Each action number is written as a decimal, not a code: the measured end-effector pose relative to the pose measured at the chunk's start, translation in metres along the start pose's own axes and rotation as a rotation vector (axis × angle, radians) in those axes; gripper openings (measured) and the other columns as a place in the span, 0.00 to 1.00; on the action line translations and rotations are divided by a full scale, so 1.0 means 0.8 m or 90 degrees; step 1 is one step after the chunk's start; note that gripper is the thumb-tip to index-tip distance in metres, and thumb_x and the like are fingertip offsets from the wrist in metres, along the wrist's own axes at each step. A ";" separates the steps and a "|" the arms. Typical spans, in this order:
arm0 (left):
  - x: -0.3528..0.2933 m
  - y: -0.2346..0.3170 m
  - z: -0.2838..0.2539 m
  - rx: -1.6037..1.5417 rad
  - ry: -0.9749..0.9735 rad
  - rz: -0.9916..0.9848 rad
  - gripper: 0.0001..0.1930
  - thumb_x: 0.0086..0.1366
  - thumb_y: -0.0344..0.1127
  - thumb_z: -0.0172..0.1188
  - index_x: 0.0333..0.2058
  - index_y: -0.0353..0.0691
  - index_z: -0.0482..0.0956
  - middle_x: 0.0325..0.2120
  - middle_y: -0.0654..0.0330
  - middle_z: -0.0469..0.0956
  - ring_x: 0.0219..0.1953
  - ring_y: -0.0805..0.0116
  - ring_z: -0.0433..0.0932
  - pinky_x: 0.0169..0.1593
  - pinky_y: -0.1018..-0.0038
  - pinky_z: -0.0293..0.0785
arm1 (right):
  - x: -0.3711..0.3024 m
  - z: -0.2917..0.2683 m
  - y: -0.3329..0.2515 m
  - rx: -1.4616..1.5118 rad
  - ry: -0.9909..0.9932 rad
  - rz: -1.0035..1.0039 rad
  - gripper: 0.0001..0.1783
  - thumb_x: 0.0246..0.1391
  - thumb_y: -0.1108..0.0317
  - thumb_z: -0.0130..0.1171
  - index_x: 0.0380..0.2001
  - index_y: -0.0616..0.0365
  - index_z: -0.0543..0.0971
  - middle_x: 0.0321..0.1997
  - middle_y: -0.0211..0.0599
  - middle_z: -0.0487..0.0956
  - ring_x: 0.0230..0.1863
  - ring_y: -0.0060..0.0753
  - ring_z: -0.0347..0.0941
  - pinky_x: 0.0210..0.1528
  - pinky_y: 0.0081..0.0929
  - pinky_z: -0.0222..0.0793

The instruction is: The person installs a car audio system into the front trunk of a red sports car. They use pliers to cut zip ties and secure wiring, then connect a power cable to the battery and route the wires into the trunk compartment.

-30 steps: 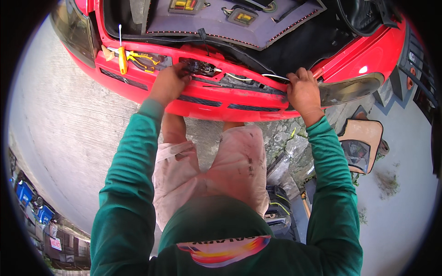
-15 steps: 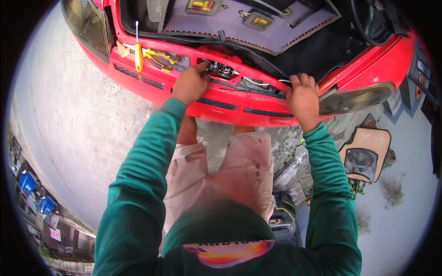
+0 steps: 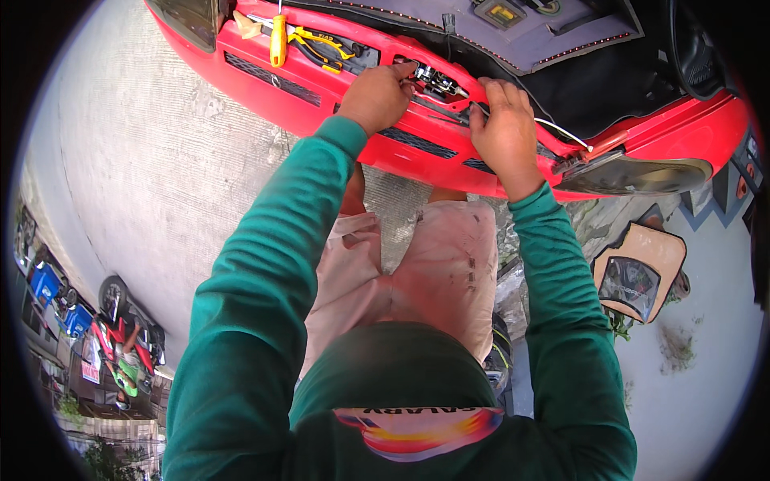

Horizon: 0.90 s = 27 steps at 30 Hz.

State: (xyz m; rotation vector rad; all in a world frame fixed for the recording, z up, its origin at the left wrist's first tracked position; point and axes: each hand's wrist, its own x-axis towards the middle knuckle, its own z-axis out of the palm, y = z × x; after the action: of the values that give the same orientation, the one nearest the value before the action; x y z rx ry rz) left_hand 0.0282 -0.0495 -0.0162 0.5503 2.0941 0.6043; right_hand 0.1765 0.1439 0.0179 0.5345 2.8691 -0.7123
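A metal latch mechanism [image 3: 437, 80] sits in an opening of the red car front panel [image 3: 553, 172]. My left hand [image 3: 375, 98] is closed at the left end of that latch, its forefinger reaching onto it; the other fingertips are hidden. Just right of the latch, my right hand [image 3: 507, 138] curls over the panel's edge. A thin white cable [image 3: 565, 132] passes under that hand, between thumb and fingers, and its free end lies to the right. Left of my left hand, a yellow-handled screwdriver [image 3: 278, 40] and yellow-and-black pliers [image 3: 321, 46] rest on the panel.
Behind the panel lies an open compartment with purple lining [image 3: 561, 32] and black trim. Headlights [image 3: 638, 175] flank the red front. A tan panel with a dark window [image 3: 639, 272] lies on the ground at right. Far left, a person [image 3: 127, 370] is beside a red motorcycle [image 3: 112, 321].
My right hand has moved along the panel toward the latch, leaving the cable's end exposed on its right. My left hand stays at the latch. The whole view has shifted.
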 end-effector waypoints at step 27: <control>-0.036 -0.025 0.011 0.019 0.106 0.112 0.16 0.67 0.32 0.62 0.52 0.43 0.88 0.39 0.44 0.87 0.42 0.43 0.86 0.51 0.52 0.83 | 0.117 0.018 -0.010 0.731 -0.074 0.417 0.12 0.78 0.65 0.51 0.44 0.62 0.79 0.46 0.47 0.86 0.49 0.43 0.86 0.58 0.40 0.84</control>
State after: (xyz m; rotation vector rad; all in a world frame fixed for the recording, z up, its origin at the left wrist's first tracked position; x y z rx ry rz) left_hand 0.0479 -0.0802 -0.0148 0.7286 2.2290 0.7417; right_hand 0.0876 0.1595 -0.0113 1.3542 1.6927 -2.0397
